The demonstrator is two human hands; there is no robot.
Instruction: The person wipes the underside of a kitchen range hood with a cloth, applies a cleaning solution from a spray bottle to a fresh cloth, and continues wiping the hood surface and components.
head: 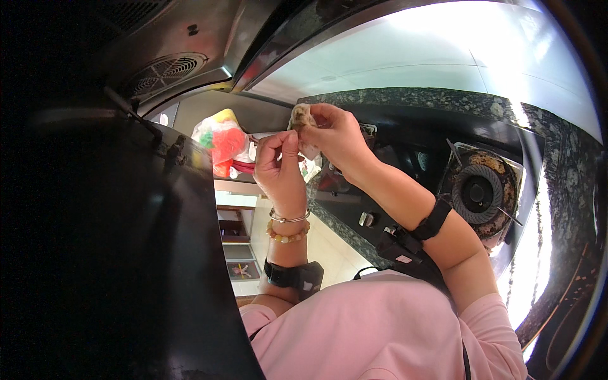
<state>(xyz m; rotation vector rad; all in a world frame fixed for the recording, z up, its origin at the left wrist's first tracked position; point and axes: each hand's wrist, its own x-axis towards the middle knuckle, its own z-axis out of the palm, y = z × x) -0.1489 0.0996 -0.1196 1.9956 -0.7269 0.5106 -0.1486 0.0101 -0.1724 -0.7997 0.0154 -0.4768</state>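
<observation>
My right hand (pixel 337 137) grips a crumpled whitish cloth (pixel 301 115) with brown and dark stains, raised over the far left end of the gas hob (pixel 342 197). Close beside it, my left hand (pixel 281 164) has its thumb and fingertips drawn together at the cloth's lower left edge. Whether those fingertips pinch the cloth or something thin is hidden. A metal bangle (pixel 289 218) and a beaded bracelet (pixel 288 236) circle my left wrist. Black straps with small devices are on both forearms.
A large black panel (pixel 118 247) fills the left side, close to my left arm. Above it is a range hood with a round fan grille (pixel 168 73). A gas burner (pixel 477 190) with greasy surroundings sits right of my right arm. Colourful plastic bags (pixel 228 142) lie beyond my left hand.
</observation>
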